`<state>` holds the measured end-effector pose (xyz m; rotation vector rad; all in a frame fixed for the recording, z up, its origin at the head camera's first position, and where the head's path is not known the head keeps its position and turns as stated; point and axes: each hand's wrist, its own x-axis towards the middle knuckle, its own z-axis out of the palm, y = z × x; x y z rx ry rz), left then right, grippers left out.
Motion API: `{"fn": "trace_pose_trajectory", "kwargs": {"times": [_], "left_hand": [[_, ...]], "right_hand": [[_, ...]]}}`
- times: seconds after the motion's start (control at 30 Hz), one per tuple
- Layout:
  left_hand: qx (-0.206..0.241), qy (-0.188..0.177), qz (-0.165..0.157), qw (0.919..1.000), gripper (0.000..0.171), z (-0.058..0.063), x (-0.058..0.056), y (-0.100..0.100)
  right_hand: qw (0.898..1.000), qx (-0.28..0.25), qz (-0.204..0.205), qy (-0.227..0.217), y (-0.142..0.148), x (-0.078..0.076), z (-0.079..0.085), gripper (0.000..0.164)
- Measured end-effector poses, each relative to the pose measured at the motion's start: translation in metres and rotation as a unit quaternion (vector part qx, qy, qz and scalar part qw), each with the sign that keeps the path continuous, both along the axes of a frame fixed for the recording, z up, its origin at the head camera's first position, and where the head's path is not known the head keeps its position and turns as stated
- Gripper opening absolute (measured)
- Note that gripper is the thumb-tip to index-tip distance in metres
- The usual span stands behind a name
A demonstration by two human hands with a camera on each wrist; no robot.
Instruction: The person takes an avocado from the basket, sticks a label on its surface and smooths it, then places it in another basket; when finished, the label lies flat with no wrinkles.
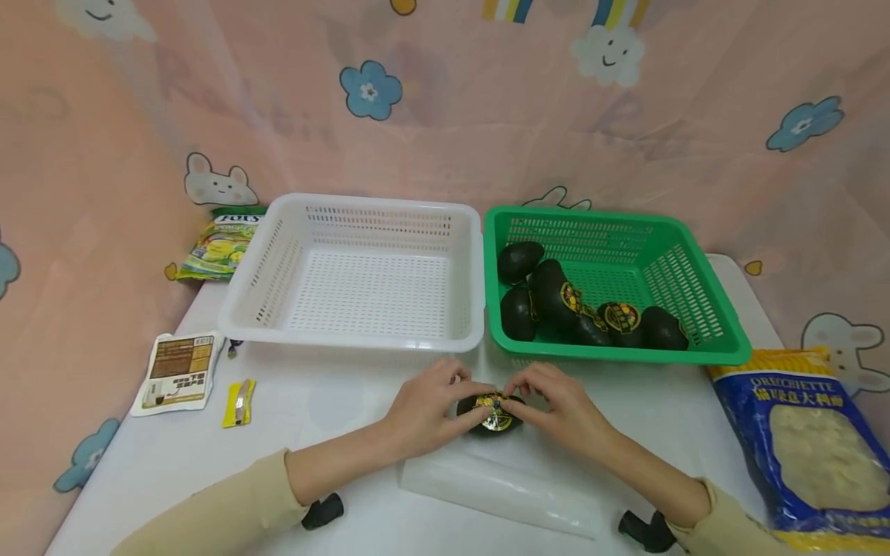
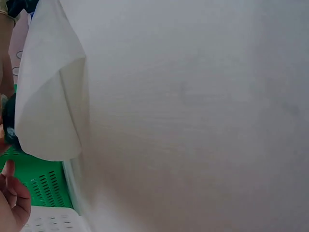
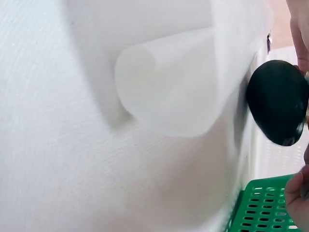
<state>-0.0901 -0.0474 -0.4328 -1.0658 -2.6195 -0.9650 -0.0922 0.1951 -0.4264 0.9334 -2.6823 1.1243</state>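
Observation:
A dark avocado (image 1: 480, 427) lies on its side between the two hands, near the front of the baskets. A yellow-and-black sticker (image 1: 496, 418) covers its upper side. From the left, the left hand (image 1: 429, 407) holds the fruit with thumb and fingers, the thumb at the sticker's edge. The right hand (image 1: 565, 411) pinches at the opposite side, its thumb on the sticker and its fingers bent behind. In the right wrist view the avocado's smooth dark underside (image 3: 277, 104) shows large. Just in front of it lies a curled translucent white sheet (image 1: 501, 494).
Behind stand a white basket (image 1: 351, 337) and a green basket (image 1: 619, 354) holding several dark avocados. A blue pasta bag (image 1: 737, 432) lies at right. On the left are a white packet (image 1: 178, 374), a small yellow packet (image 1: 239, 403) and a green snack bag (image 1: 222, 243).

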Motion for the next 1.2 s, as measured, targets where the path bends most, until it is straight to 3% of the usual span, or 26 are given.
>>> {"fn": "trace_pose_trajectory", "kwargs": {"times": [0.13,0.23,0.3,0.37,0.4,0.47,0.57,0.6,0.67,0.8,0.9,0.97,1.1,1.2], "left_hand": [[-0.011,0.014,-0.011,0.9998,0.039,-0.006,0.000,-0.003],[-0.007,0.014,-0.017,0.9997,0.041,-0.009,-0.002,-0.004],[0.003,0.012,-0.028,0.9995,0.040,-0.009,-0.003,-0.003],[0.005,-0.004,-0.041,0.9991,0.041,-0.010,-0.005,0.000],[0.004,-0.015,-0.049,0.9987,0.044,-0.010,-0.006,0.002],[-0.014,-0.033,-0.067,0.9971,0.054,-0.009,-0.008,0.007],[-0.060,-0.058,-0.091,0.9924,0.063,-0.006,-0.012,0.013],[-0.068,-0.066,-0.099,0.9905,0.063,-0.004,-0.013,0.014],[-0.074,-0.081,-0.118,0.9870,0.060,0.004,-0.017,0.016],[-0.015,-0.101,-0.134,0.9857,0.057,0.042,-0.034,0.025],[0.003,-0.091,-0.111,0.9896,0.059,0.075,-0.061,0.033],[-0.025,-0.075,-0.083,0.9934,0.059,0.088,-0.084,0.039],[-0.107,-0.070,-0.043,0.9909,0.060,0.088,-0.127,0.053],[-0.135,-0.076,-0.018,0.9877,0.074,0.079,-0.146,0.061]], "right_hand": [[0.999,-0.004,0.044,-0.010,0.001,-0.004,-0.006,0.025],[0.999,-0.001,0.040,-0.022,0.003,-0.006,-0.009,0.027],[0.996,-0.015,0.009,-0.084,0.004,-0.005,-0.007,0.025],[0.980,-0.063,-0.042,-0.186,0.006,-0.003,-0.002,0.027],[0.960,-0.101,-0.076,-0.251,0.008,-0.003,0.001,0.031],[0.901,-0.193,-0.141,-0.363,0.010,-0.003,0.008,0.039],[0.809,-0.321,-0.201,-0.450,0.013,-0.006,0.016,0.036],[0.789,-0.346,-0.211,-0.462,0.014,-0.007,0.017,0.032],[0.767,-0.377,-0.215,-0.473,0.014,-0.010,0.018,0.020],[0.757,-0.390,-0.215,-0.479,0.014,-0.013,0.015,0.020],[0.759,-0.386,-0.219,-0.477,0.014,-0.014,0.012,0.022],[0.764,-0.378,-0.221,-0.475,0.014,-0.014,0.010,0.021],[0.772,-0.359,-0.222,-0.475,0.012,-0.014,0.007,0.018],[0.772,-0.354,-0.224,-0.477,0.012,-0.013,0.005,0.018]]}}
